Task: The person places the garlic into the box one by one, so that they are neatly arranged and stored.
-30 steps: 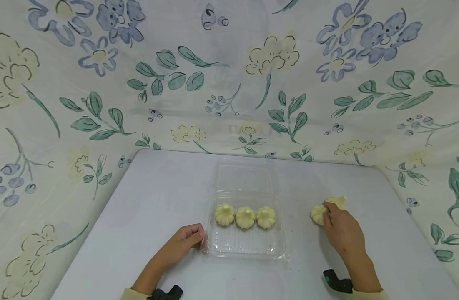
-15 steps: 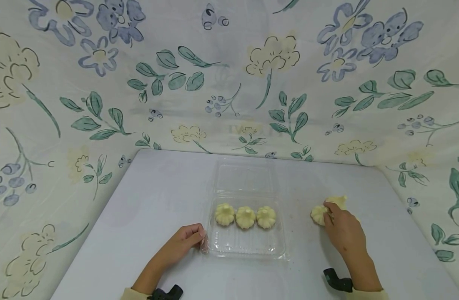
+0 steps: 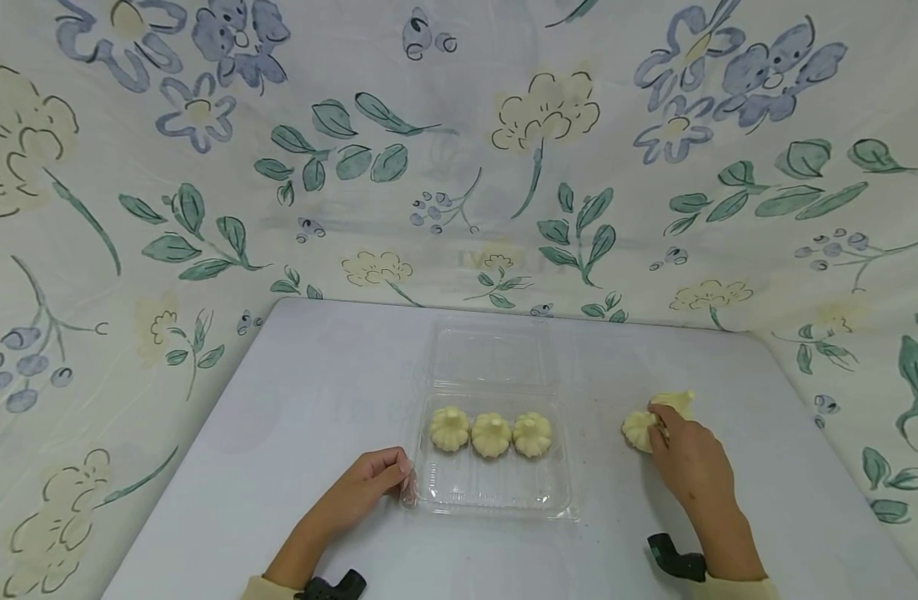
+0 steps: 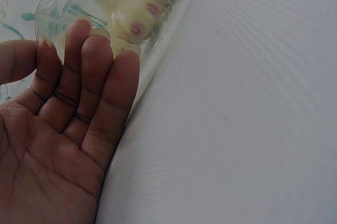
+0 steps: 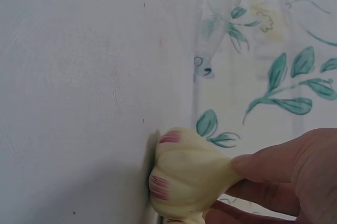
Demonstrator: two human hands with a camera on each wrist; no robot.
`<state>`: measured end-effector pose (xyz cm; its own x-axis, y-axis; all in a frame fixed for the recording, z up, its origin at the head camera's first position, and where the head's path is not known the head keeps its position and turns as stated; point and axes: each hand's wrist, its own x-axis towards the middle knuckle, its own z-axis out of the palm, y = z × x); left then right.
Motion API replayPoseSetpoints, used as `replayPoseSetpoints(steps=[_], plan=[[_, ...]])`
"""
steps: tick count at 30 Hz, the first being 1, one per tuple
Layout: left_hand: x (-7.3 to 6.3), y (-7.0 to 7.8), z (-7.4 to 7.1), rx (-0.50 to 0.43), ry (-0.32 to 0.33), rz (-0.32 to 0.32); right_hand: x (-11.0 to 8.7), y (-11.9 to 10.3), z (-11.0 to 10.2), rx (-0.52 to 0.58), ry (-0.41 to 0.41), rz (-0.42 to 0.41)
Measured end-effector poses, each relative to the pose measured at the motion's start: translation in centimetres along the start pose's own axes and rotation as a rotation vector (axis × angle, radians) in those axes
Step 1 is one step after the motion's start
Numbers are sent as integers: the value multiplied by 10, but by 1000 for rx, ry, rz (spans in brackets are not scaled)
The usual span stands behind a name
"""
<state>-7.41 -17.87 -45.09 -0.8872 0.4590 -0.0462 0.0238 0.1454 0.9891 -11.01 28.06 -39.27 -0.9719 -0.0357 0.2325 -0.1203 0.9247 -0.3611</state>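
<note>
My right hand [image 3: 694, 471] pinches a pale garlic bulb [image 3: 637, 432] by its stem, over the right part of the table. In the right wrist view this garlic bulb [image 5: 184, 176] shows pink streaks and appears to rest on the table. Another garlic bulb [image 3: 676, 403] lies just behind, partly covered by the fingers. A clear plastic clamshell container [image 3: 496, 497] stands in the middle with its lid [image 3: 489, 354] folded back. Three garlic bulbs [image 3: 491, 436] form a row inside. At the container's left edge, my left hand [image 3: 364, 487] grips the rim between thumb and fingers.
The white table [image 3: 316, 367] carries all of this. A flower-patterned cloth [image 3: 459, 225] rises behind it and along both sides. Each wrist bears a black camera mount [image 3: 676, 560].
My right hand has shifted very slightly to the right, fingers still on the garlic bulb's stem. The left hand and the container have stayed put.
</note>
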Motion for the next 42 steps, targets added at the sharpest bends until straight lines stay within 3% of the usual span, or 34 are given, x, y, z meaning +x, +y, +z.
replayPoseSetpoints(steps=[32,42], plan=[[1,0,0,10,1,-4,0,0,-2,47,-33,65],[1,0,-1,4,-2,-2,0,-3,-6,45,12,27]])
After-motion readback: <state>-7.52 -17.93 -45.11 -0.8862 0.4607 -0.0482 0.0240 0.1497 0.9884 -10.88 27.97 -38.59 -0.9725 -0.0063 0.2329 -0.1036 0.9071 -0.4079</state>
